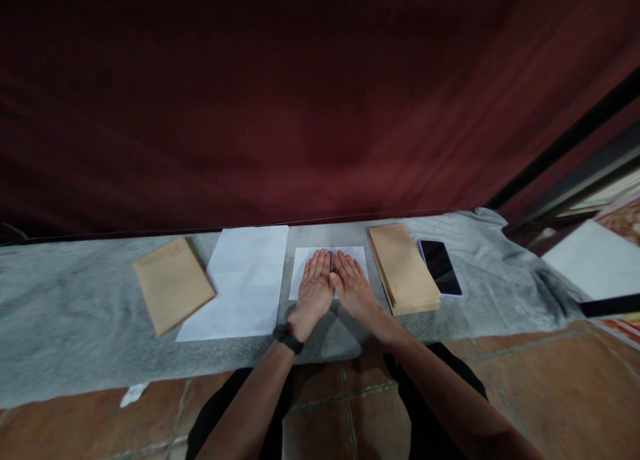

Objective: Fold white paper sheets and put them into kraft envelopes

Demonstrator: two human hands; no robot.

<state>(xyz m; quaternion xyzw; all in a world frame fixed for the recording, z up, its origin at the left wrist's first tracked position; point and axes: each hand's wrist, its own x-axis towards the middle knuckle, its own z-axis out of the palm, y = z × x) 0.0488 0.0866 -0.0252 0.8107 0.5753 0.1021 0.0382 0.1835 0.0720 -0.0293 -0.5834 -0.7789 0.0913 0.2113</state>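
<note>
My left hand [315, 285] lies flat, palm down, on a small white sheet of paper [299, 263] in the middle of the grey cloth. Beside it, my right hand [352, 288] rests palm down on the same sheet, its thumb touching or nearly touching my left hand. The fingers of both hands are stretched out and point away from me. A thin dark strip shows between the fingertips; what it is I cannot make out. Most of the sheet's middle is hidden under the hands.
Left of the hands lie a large white sheet [245, 283] and a brown envelope [174, 283] overlapping its edge. On the right are a stack of brown envelopes [404, 267] and a phone [441, 267]. A dark red curtain [300, 113] hangs behind the grey cloth [75, 307].
</note>
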